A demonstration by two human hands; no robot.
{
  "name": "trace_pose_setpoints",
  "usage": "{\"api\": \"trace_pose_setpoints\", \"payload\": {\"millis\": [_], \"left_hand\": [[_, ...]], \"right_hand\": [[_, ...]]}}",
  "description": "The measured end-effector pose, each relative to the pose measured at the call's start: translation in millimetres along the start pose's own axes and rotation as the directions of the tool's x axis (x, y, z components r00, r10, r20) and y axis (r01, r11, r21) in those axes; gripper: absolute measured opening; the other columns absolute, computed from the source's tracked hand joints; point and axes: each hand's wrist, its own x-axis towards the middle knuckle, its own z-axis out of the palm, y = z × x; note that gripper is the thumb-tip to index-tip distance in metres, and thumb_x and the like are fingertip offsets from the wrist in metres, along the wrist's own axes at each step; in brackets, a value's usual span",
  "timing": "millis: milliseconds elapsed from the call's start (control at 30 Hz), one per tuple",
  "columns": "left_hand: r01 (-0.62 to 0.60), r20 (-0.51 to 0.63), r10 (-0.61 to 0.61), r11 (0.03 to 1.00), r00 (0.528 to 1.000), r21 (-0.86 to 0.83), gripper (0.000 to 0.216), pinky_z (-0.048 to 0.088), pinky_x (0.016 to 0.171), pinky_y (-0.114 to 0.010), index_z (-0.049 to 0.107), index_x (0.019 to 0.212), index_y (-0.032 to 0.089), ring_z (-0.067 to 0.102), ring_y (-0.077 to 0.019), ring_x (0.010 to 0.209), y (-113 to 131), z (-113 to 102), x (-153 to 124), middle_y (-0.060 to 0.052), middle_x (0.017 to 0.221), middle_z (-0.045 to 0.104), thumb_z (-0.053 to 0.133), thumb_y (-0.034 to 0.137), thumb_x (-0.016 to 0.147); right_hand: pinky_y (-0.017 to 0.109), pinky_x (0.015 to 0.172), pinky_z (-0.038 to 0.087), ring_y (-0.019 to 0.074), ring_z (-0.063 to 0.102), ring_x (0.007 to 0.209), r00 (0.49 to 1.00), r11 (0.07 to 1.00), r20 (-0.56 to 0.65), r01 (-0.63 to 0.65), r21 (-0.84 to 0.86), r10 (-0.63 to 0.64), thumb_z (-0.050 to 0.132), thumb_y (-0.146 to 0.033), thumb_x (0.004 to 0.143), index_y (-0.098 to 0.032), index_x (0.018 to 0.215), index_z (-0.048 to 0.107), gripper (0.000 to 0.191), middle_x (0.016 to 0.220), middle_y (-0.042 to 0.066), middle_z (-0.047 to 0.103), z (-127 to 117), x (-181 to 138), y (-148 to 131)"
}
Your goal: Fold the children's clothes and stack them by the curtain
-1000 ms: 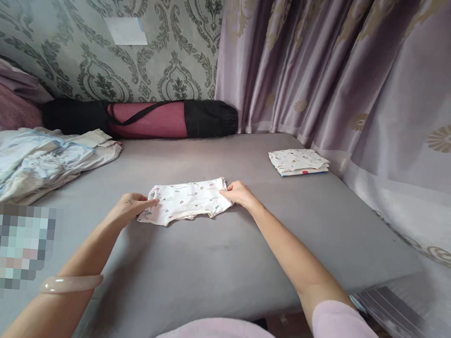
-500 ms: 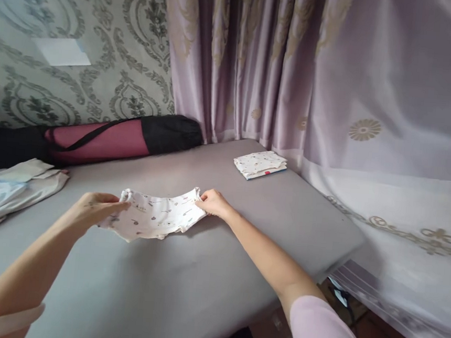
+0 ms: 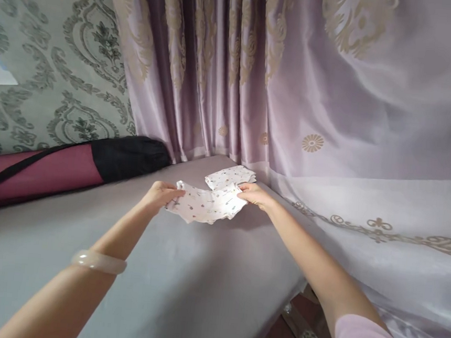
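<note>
A small white printed garment (image 3: pixel 206 205), folded over, hangs between my two hands above the bed. Its left end is pinched by my left hand (image 3: pixel 163 193), closed with the thumb on top. My right hand (image 3: pixel 257 195) pinches the right end the same way. The cloth sags in the middle and its lower edge is wavy. Just beyond it, a folded stack of white printed clothes (image 3: pixel 230 177) lies on the bed near the far corner, partly covered by the held garment.
The grey bed sheet (image 3: pixel 96 242) stretches beneath my arms. Against the patterned wall lies a pink and black long bag (image 3: pixel 59 173). Purple curtains (image 3: pixel 233 85) hang behind the bed and along its right side. Patterned floor (image 3: pixel 294 327) shows below the bed's right edge.
Both hands have carried the garment forward and to the right, close to the folded stack. My view has turned right, so the clothing at the far left has almost left the picture.
</note>
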Motion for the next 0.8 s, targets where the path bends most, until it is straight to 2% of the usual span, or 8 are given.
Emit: {"api": "trace_pose_setpoints", "payload": {"millis": [67,133,233,333,467,600,700,800], "left_hand": [[0.001,0.001,-0.001,0.999,1.0,-0.055,0.018,0.041,0.048,-0.025,0.068,0.061,0.014,0.057,-0.0152,0.05,8.2,21.1,14.6,-0.003,0.056,0.065,0.074,0.029,0.054],[-0.005,-0.013,0.004,0.995,1.0,-0.102,0.015,0.042,0.047,-0.025,0.067,0.062,0.014,0.057,-0.0152,0.049,14.2,39.7,29.0,-0.004,0.055,0.064,0.074,0.026,0.056],[-0.022,-0.016,0.019,0.983,1.0,-0.181,0.013,0.041,0.045,-0.023,0.066,0.063,0.014,0.055,-0.0134,0.047,19.3,64.4,49.0,-0.002,0.053,0.062,0.074,0.023,0.058],[-0.016,-0.024,0.009,0.952,1.0,-0.306,0.015,0.039,0.043,-0.021,0.063,0.062,0.014,0.052,-0.0112,0.044,20.1,86.8,66.8,0.0,0.051,0.06,0.075,0.022,0.058],[-0.021,-0.067,-0.007,0.911,0.998,-0.411,0.018,0.041,0.046,-0.02,0.062,0.069,0.014,0.054,-0.0103,0.047,14.8,113.0,89.4,0.002,0.054,0.059,0.075,0.024,0.061],[-0.004,-0.094,-0.047,0.876,0.994,-0.482,0.018,0.045,0.05,-0.021,0.058,0.074,0.015,0.057,-0.0106,0.051,6.3,131.5,108.1,0.003,0.055,0.056,0.073,0.024,0.068],[0.047,-0.076,-0.104,0.839,0.992,-0.542,0.021,0.049,0.054,-0.023,0.055,0.073,0.016,0.06,-0.0112,0.054,-0.2,140.4,116.0,0.003,0.058,0.057,0.074,0.025,0.071],[0.1,-0.045,-0.156,0.803,0.987,-0.587,0.023,0.053,0.058,-0.024,0.054,0.072,0.016,0.062,-0.012,0.056,-6.6,147.3,118.8,0.002,0.059,0.058,0.076,0.024,0.072]], "right_hand": [[0.017,0.047,0.035,0.0093,0.051,0.052,0.993,0.998,-0.119,0.012,-0.062,-0.019,0.062,-0.008,0.062,-0.014,0.105,0.063,0.044,0.064,-0.005,0.06,-19.4,11.6,1.5],[0.018,0.048,0.035,0.0089,0.049,0.051,0.979,0.982,-0.195,0.026,-0.189,-0.063,0.061,-0.008,0.064,-0.015,0.111,0.062,0.047,0.065,-0.005,0.059,-36.4,23.5,0.5],[0.018,0.051,0.037,0.0084,0.05,0.053,0.969,0.914,-0.209,0.038,-0.405,-0.133,0.058,-0.01,0.071,-0.017,0.101,0.069,0.033,0.069,-0.003,0.062,-57.1,42.9,-5.7],[0.02,0.057,0.041,0.0101,0.057,0.06,0.966,0.87,-0.213,0.026,-0.492,-0.149,0.056,-0.01,0.074,-0.018,0.09,0.074,0.025,0.08,0.001,0.069,-70.9,68.1,-13.1],[0.023,0.072,0.045,0.0171,0.065,0.084,0.957,0.829,-0.227,0.023,-0.559,-0.179,0.056,-0.006,0.073,-0.02,0.101,0.074,0.036,0.102,0.006,0.072,-78.1,108.0,-16.7],[0.025,0.091,0.042,0.0228,0.058,0.115,0.935,0.776,-0.239,0.057,-0.628,-0.262,0.058,-0.004,0.073,-0.022,0.117,0.069,0.049,0.125,0.008,0.064,-78.1,141.6,-13.1],[0.026,0.098,0.039,0.023,0.052,0.123,0.922,0.747,-0.249,0.061,-0.662,-0.296,0.054,-0.004,0.077,-0.021,0.124,0.065,0.052,0.128,0.008,0.061,-76.8,160.2,-6.9],[0.025,0.099,0.038,0.0215,0.052,0.122,0.921,0.723,-0.244,0.055,-0.689,-0.304,0.05,-0.004,0.08,-0.02,0.128,0.062,0.052,0.128,0.009,0.061,-74.1,175.1,2.3]]}}
